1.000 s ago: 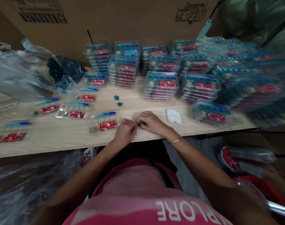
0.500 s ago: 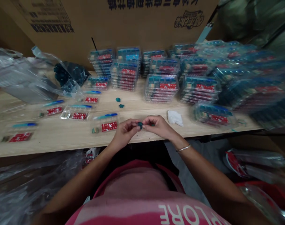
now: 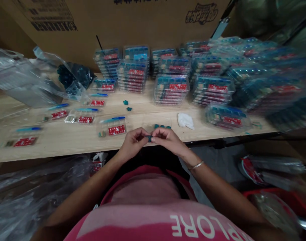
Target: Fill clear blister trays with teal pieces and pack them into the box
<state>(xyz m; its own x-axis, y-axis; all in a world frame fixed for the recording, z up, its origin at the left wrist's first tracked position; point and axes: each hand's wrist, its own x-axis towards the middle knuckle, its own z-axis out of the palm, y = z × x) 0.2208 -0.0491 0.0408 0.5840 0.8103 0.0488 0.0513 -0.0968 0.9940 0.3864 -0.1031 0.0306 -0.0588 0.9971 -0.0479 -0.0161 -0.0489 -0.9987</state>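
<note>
Between the fingertips of both hands is a small dark teal piece, at the table's front edge. My left hand pinches it from the left, and my right hand pinches it from the other side. Just beyond the right hand stands a row of small teal pieces, partly hidden by the fingers. To the left of my hands lies an open clear tray with a blue pen and a red patterned packet. Two loose teal pieces lie farther back on the wood.
Stacks of filled clear boxes line the back and right. More open trays lie on the left, before a bag of dark teal pieces. A crumpled white tissue rests right of centre. A large cardboard box stands behind.
Both hands have drawn slightly toward my body, still pinching the teal piece. The row of teal pieces beyond the right hand has come into sight. The view has tilted a little.
</note>
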